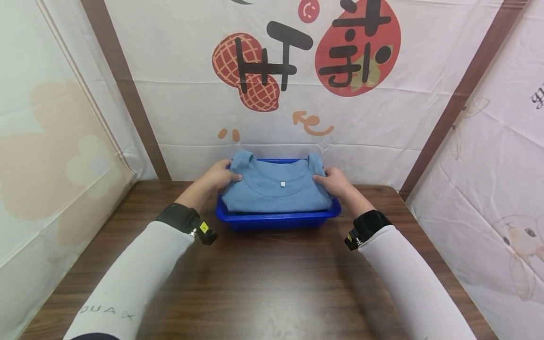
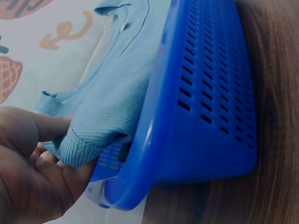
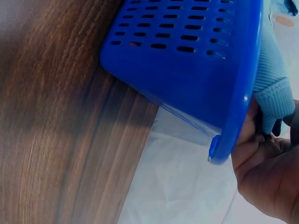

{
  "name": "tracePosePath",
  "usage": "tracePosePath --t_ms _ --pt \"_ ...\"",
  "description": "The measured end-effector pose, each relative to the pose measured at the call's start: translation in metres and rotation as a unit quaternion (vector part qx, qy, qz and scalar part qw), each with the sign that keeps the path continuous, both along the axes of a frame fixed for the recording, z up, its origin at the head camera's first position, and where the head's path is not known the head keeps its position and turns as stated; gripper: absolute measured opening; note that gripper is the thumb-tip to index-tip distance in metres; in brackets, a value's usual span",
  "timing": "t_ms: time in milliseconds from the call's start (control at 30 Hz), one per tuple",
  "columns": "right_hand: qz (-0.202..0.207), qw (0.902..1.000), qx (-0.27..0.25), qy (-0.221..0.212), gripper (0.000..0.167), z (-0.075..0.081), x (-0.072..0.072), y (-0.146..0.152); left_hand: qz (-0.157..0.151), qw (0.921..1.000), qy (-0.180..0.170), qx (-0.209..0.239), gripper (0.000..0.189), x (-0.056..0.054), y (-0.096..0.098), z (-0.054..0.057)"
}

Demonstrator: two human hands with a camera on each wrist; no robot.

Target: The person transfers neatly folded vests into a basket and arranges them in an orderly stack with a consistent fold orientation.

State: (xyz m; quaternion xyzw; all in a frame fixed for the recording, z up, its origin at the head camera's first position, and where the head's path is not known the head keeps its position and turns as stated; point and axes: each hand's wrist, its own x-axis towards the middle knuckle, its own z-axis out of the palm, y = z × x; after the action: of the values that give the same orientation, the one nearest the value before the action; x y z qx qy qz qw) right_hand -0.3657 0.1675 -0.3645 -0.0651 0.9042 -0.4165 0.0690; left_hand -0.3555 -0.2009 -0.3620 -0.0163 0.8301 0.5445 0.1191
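A folded light-blue ribbed tank top (image 1: 276, 193) with a small white neck label lies in and above a blue perforated plastic basket (image 1: 280, 221). My left hand (image 1: 221, 175) grips the garment's left side, thumb on top and fingers beneath, as the left wrist view shows at the ribbed fold (image 2: 84, 144). At the opposite side my right hand (image 1: 334, 182) pinches the cloth by its right shoulder strap. In the right wrist view, the fingers (image 3: 250, 144) sit close to the basket rim (image 3: 240, 107), under the cloth. The basket's inside is mostly hidden by the garment.
The basket stands on a brown wood-grain table (image 1: 272, 283), near its back edge. Behind it hangs a white printed cloth (image 1: 191, 118), with more cloth walls at left and right. Brown posts (image 1: 127, 89) stand at the back corners.
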Motion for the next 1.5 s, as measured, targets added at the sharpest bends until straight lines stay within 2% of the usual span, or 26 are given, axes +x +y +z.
tracePosePath --t_ms 267,800,1367,1500 --pt "-0.015 0.9991 0.039 0.012 0.032 -0.006 -0.002 -0.006 0.014 0.9999 -0.002 -0.001 0.065 0.002 0.005 -0.005" --pt "-0.022 0.9915 0.116 0.056 0.028 -0.009 -0.002 -0.015 0.028 0.9979 0.021 -0.054 0.061 0.004 0.016 -0.005" --pt "-0.04 0.9798 0.18 0.078 0.034 -0.012 0.0 -0.028 0.036 0.9878 0.069 -0.135 0.062 0.007 0.028 -0.01" --pt "-0.049 0.9765 0.195 0.076 0.032 -0.015 -0.001 -0.03 0.039 0.9868 0.067 -0.142 0.065 0.009 0.03 -0.01"
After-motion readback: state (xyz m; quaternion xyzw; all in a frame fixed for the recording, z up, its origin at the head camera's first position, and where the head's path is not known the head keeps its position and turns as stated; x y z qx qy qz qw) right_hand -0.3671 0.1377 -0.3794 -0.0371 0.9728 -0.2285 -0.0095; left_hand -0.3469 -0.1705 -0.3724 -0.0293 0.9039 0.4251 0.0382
